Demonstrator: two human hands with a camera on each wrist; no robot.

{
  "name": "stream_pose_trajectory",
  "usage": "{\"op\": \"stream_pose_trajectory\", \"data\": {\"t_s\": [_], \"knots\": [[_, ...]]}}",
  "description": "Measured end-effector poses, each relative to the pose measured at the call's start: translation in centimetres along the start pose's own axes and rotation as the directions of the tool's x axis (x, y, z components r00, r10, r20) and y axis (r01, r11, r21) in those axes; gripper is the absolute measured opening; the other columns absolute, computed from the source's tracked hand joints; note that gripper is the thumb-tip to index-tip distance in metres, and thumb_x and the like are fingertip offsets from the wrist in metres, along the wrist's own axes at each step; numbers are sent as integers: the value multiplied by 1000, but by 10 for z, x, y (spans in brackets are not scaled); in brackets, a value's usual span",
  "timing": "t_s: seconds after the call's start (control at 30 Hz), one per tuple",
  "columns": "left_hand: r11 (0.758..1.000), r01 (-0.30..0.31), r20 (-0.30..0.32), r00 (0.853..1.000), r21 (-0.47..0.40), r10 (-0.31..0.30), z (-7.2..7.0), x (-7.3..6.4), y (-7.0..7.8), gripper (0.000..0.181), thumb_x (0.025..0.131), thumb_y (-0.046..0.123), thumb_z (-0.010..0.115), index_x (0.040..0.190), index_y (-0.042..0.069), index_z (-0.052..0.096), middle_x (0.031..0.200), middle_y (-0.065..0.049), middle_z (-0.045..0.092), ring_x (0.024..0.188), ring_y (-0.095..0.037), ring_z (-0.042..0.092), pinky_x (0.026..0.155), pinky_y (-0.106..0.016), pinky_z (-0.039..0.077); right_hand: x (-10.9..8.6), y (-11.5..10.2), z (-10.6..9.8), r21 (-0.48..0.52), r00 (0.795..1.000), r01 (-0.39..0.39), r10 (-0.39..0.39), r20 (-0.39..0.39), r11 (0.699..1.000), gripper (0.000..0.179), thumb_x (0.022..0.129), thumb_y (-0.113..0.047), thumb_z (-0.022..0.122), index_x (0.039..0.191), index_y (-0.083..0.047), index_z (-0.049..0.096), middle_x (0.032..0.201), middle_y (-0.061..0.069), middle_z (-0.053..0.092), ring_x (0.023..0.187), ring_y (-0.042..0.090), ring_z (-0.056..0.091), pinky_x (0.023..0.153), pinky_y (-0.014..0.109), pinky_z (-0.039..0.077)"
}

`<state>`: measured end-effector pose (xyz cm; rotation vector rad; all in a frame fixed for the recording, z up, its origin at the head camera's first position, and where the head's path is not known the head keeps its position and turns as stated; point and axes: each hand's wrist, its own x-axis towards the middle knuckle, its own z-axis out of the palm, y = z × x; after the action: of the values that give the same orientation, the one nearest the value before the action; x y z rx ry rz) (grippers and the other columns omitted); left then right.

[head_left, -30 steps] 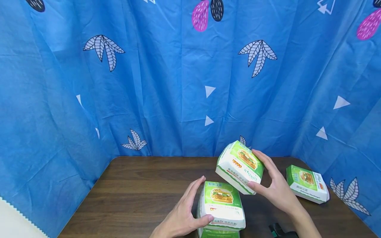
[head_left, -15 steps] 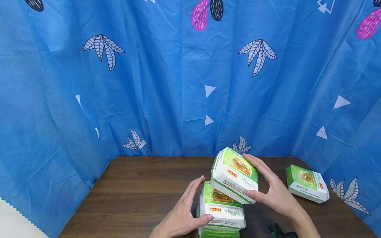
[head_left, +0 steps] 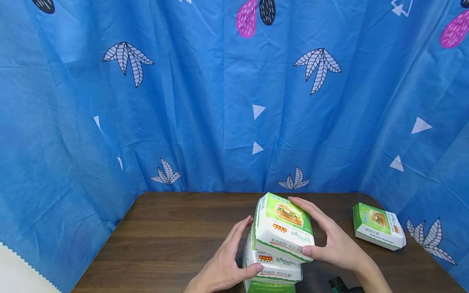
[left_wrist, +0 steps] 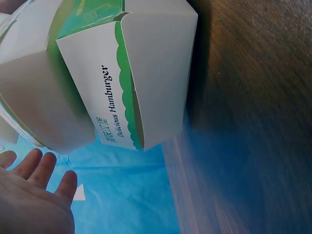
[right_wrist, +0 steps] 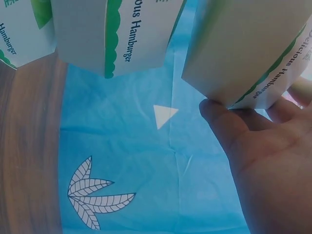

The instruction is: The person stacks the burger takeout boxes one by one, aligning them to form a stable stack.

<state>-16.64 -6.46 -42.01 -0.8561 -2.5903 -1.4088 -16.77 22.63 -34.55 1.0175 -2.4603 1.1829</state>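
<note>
My right hand (head_left: pixel 337 242) grips a green-and-white hamburger box (head_left: pixel 283 226), thumb on its near side and fingers along the far right edge. That box is tilted over the stack; in the right wrist view a gap shows between it and the upper stacked box (right_wrist: pixel 117 36). Below sits a lower box (head_left: pixel 270 287), green top partly showing, resting on the table in the left wrist view (left_wrist: pixel 146 73). My left hand (head_left: pixel 227 260) is spread at the left side of the upper stacked box, fingers fairly straight, thumb by its front; whether it touches is unclear.
Another hamburger box (head_left: pixel 379 226) lies on the right of the dark wooden table (head_left: pixel 176 240). A black object (head_left: pixel 344 285) is near my right wrist at the front. Blue patterned curtain (head_left: pixel 205 101) hangs behind and on both sides. A white scalloped edge (head_left: pixel 22 272) shows at lower left.
My right hand has brought its hamburger box left and down over the stack, covering more of the upper stacked box. The left hand and the separate box stayed put.
</note>
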Motion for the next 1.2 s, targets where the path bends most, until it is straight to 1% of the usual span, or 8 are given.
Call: {"op": "stream_pose_trajectory", "data": {"t_s": [0.2, 0.4, 0.47, 0.57, 0.73, 0.8, 0.97, 1.2], "knots": [[1000, -11, -5, 1000, -6, 11, -1, 0, 0, 94, 78, 61, 68, 152, 40, 13, 152, 23, 22, 137, -9, 33, 109, -52, 35, 0, -3, 1, 12, 999, 44, -44, 11, 999, 90, 72, -15, 75, 151, -18, 32, 156, -2, 30, 136, 12, 35, 91, 35, 43], [999, -42, -16, 999, 10, 42, -1, 0, 0, 95, 79, 59, 68, 153, 35, 13, 153, 19, 23, 136, -11, 34, 107, -53, 37, 0, -3, 3, 118, 995, 80, -86, 52, 990, 87, 74, -12, 72, 151, -14, 31, 157, 4, 26, 134, 14, 36, 87, 30, 46], [999, -40, -16, 999, 5, 40, -1, 0, 0, 96, 79, 60, 68, 153, 33, 13, 153, 19, 23, 136, -11, 34, 107, -53, 37, 1, -3, 4, 117, 994, 90, -97, 53, 989, 86, 75, -12, 72, 151, -13, 31, 157, 4, 26, 134, 14, 36, 87, 30, 45], [1000, -14, -6, 1000, -18, 14, -2, 1, 0, 96, 78, 61, 68, 153, 34, 14, 152, 22, 22, 137, -12, 33, 108, -54, 35, 0, -2, 4, 100, 993, 98, -103, 53, 990, 86, 74, -12, 72, 150, -13, 32, 157, 4, 27, 135, 13, 36, 88, 29, 45], [999, 5, 5, 1000, -32, -4, -2, 1, 0, 95, 77, 62, 69, 151, 42, 12, 152, 24, 20, 139, -15, 32, 108, -55, 34, 1, -3, 5, 82, 993, 98, -103, 61, 992, 83, 74, -12, 71, 149, -14, 36, 156, 3, 28, 135, 14, 36, 89, 31, 46], [1000, -17, -3, 1000, -19, 17, -2, 0, 0, 95, 78, 61, 69, 151, 43, 11, 153, 22, 21, 139, -16, 33, 108, -54, 35, 1, -3, 6, 82, 993, 97, -102, 65, 992, 82, 74, -11, 71, 149, -15, 37, 156, 3, 29, 135, 14, 36, 89, 32, 45], [997, -75, -18, 997, 12, 75, -3, 0, -2, 97, 78, 59, 70, 153, 37, 11, 154, 17, 23, 137, -16, 35, 106, -52, 38, 2, -2, 7, 87, 993, 88, -94, 70, 992, 81, 74, -12, 70, 148, -16, 37, 156, 3, 29, 134, 14, 36, 88, 33, 46], [996, -93, -49, 994, 11, 93, -8, 0, -1, 98, 77, 57, 71, 152, 38, 12, 155, 15, 22, 139, -12, 32, 106, -54, 38, 2, 0, 8, 73, 993, 91, -97, 75, 993, 79, 76, -13, 69, 148, -16, 37, 156, 3, 29, 135, 14, 36, 88, 33, 46]]}}
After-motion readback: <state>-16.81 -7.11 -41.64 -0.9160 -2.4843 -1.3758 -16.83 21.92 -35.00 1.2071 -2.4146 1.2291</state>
